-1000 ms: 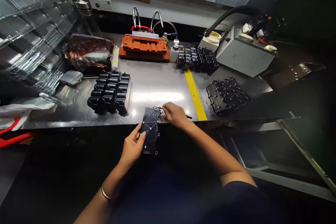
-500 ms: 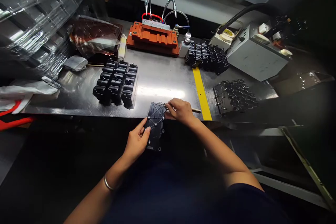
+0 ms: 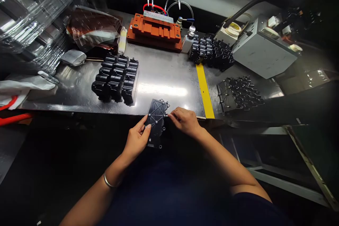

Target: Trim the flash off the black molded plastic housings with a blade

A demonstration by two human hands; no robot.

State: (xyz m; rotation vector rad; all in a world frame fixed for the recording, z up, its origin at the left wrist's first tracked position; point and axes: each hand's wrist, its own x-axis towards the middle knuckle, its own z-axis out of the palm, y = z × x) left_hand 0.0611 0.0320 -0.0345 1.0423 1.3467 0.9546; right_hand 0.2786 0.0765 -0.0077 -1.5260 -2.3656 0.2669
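My left hand [image 3: 137, 136] grips a black plastic housing cover [image 3: 156, 122] by its left edge, thumb on the face. The cover has crossed ribs, small round metal-looking spots and ring-shaped lugs along its right side. It is tilted at the front edge of the bench. My right hand [image 3: 185, 120] is closed in a pinch on a thin pale stick [image 3: 202, 117], whose rear end shows beyond the hand. The stick's tip meets the cover's right edge, near a small round spot.
Black moulded parts [image 3: 115, 77] stand in rows on the steel bench [image 3: 164, 74]. More black parts [image 3: 212, 51] sit past the yellow tape [image 3: 205, 91]. An orange fixture [image 3: 155, 31], a dispenser bottle [image 3: 188, 39] and a grey box [image 3: 265, 49] stand behind.
My right hand has shifted slightly down and right along the cover's right edge, from the upper corner to a lower spot. The left hand still holds the cover; the view has tipped slightly.
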